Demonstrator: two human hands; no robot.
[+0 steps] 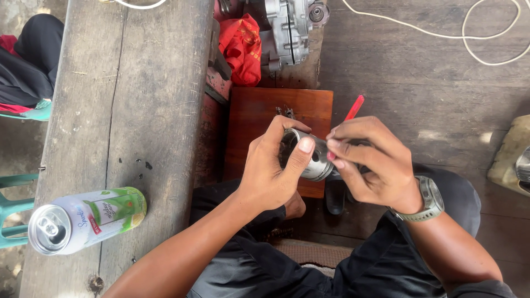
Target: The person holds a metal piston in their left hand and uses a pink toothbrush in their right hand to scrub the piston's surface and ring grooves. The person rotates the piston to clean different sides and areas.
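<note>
Item held: a grey metal piston (pixel 309 157), cylindrical, with ring grooves and a side hole, gripped above the person's lap and just over the near edge of a small brown wooden board (pixel 259 113). The left hand (pixel 270 165) wraps round its open end, thumb laid across the top, which seems to keep it from turning while it is worked on. The right hand (pixel 370 163), a grey watch (pixel 428 198) on its wrist, pinches a thin red tool (pixel 352 113) like a pen, the tip set against the piston's side and the handle slanting up and away; such a grip suits fine picking or scraping. Both hands are thus closed on what they carry. Surroundings: a long weathered wooden bench (pixel 132 99) to the left, carrying an opened white and green drink can (pixel 83 219) lying on its side near the front edge; a red cloth (pixel 243 47) and a grey metal engine casing (pixel 290 27) at the top, beyond the board; a white cord (pixel 441 34) looping over the plank floor (pixel 430 94) to the right.
</note>
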